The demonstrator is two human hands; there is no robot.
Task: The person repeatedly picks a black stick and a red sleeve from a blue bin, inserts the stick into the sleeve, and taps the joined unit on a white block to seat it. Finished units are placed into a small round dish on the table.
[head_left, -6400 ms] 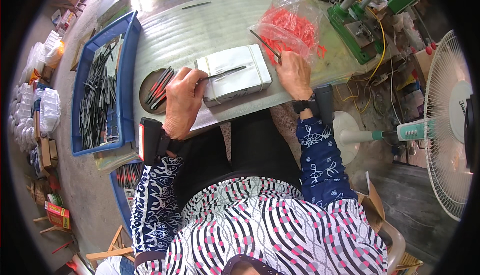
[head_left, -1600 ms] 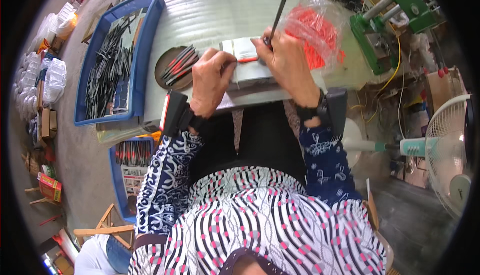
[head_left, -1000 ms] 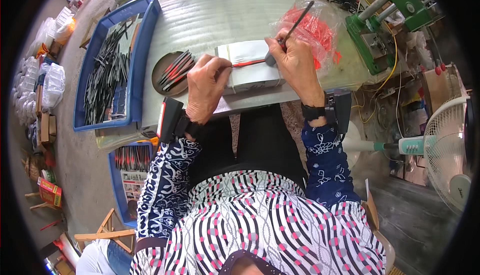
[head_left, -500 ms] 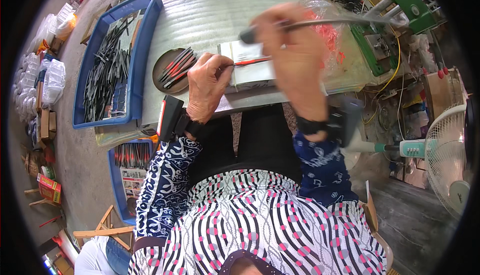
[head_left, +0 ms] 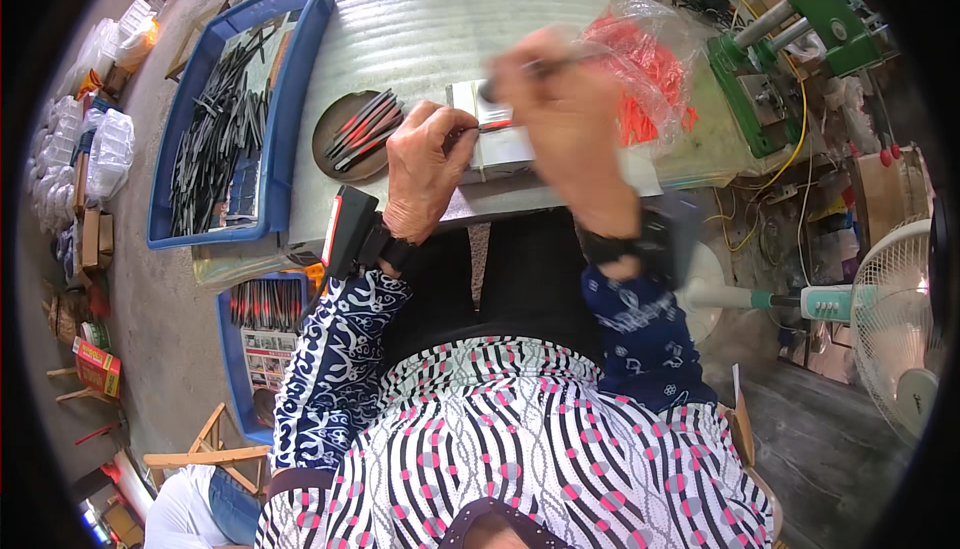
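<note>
My left hand (head_left: 428, 164) is closed in a pinch on the end of a thin black-and-red piece (head_left: 497, 125). That piece lies across a block with a white top (head_left: 500, 152) at the table's near edge. Over the block's right side is my right hand (head_left: 565, 119), smeared by motion and closed around a dark-ended tool (head_left: 489, 91); its exact kind is too blurred to tell. Left of my left hand, a round brown dish (head_left: 325, 154) holds several similar black-and-red pieces (head_left: 368, 129).
A blue tray (head_left: 288, 109) of dark strips stands on the table's left. Red pieces (head_left: 650, 74) lie in clear plastic at right, before a green machine (head_left: 745, 99). A fan (head_left: 890, 319) stands right; a second blue tray (head_left: 235, 369) sits lower left.
My right hand has shifted slightly left with the tool, whose long shaft showed more plainly before. My left hand stays pinched on the piece, a little farther right in view.
</note>
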